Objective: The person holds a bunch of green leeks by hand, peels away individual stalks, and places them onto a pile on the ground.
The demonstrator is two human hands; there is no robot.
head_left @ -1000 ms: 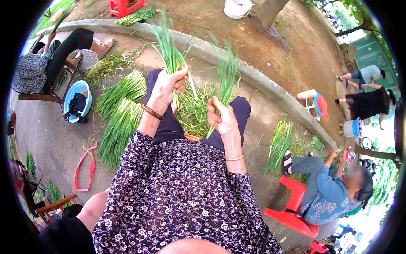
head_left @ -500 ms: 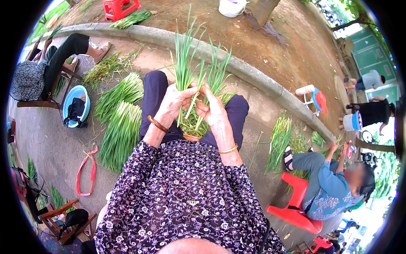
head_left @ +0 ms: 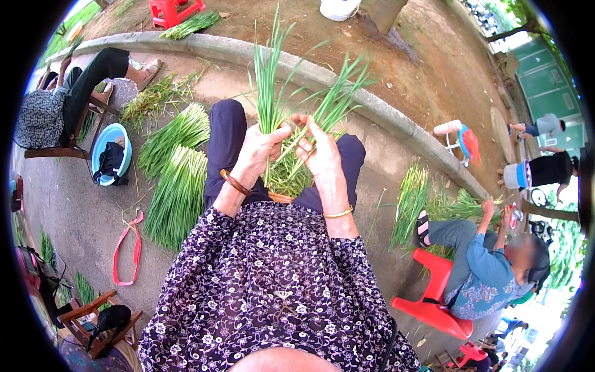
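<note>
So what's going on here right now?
A seated person holds a bunch of green stalks upright over their lap: the left hand grips it, and the right hand fingers a few stalks. Sorted piles lie on the pavement to their left. Another person on a red stool works nearby.

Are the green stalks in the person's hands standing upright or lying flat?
Upright. The green stalks rise from the left hand and right hand, leaf tips fanning upward above the lap.
</note>
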